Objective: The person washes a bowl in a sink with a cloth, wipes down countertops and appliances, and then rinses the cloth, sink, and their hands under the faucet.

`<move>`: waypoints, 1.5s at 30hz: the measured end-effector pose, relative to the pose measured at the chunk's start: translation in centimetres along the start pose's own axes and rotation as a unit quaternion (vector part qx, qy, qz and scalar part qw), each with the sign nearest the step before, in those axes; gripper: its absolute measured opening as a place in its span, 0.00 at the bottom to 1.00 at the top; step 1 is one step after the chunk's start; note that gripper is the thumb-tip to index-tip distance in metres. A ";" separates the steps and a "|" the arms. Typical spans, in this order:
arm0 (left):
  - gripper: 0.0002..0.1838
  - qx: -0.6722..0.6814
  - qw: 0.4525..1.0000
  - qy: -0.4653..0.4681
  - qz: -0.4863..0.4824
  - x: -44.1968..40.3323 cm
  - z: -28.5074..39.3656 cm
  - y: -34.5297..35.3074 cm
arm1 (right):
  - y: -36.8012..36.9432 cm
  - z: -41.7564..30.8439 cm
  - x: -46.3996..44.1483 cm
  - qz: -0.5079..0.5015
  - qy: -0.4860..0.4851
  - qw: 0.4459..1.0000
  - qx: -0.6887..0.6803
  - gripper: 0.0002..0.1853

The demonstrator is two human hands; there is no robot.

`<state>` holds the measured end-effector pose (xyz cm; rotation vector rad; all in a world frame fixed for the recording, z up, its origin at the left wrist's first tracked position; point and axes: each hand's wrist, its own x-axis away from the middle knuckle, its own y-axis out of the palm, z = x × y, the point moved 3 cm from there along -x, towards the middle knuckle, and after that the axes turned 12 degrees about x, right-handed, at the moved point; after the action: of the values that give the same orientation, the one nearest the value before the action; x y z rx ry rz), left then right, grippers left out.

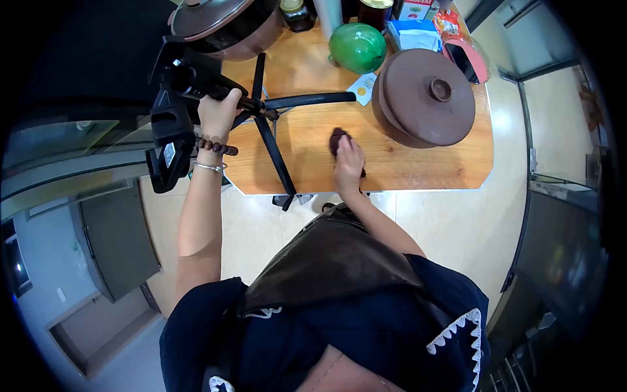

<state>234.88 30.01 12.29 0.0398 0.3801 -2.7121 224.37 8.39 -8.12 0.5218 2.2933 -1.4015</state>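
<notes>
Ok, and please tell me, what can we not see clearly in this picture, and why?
All in the head view:
- Inside of the brown pot: its lid covers it.
- Full shape of the dark cloth-like thing: partly under the right hand.
- Palm of the left hand: hidden by its own back.
- Top of the upper-left pot: cut off by the edge.
- Words on the small card: too small.

Upper-left pot [260, 34] cut off; cloth [337, 138] partly hidden.
</notes>
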 end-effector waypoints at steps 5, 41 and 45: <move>0.10 0.088 0.991 -0.039 -0.089 0.4 0.0 -0.1 | -0.4 -0.9 -0.8 -0.121 -0.099 0.979 -0.132 0.15; 0.24 0.702 0.620 0.013 0.351 41.7 -12.6 -33.0 | -10.5 -44.7 24.0 -0.488 -0.617 0.505 -0.354 0.38; 0.33 0.686 0.665 0.037 0.292 43.3 -13.5 -39.0 | -9.1 -50.9 27.4 -0.585 -0.471 0.508 -0.422 0.35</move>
<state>179.42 51.46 5.86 0.5612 -1.4468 -1.7186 189.26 53.14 5.73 -1.8981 1.7296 -0.3068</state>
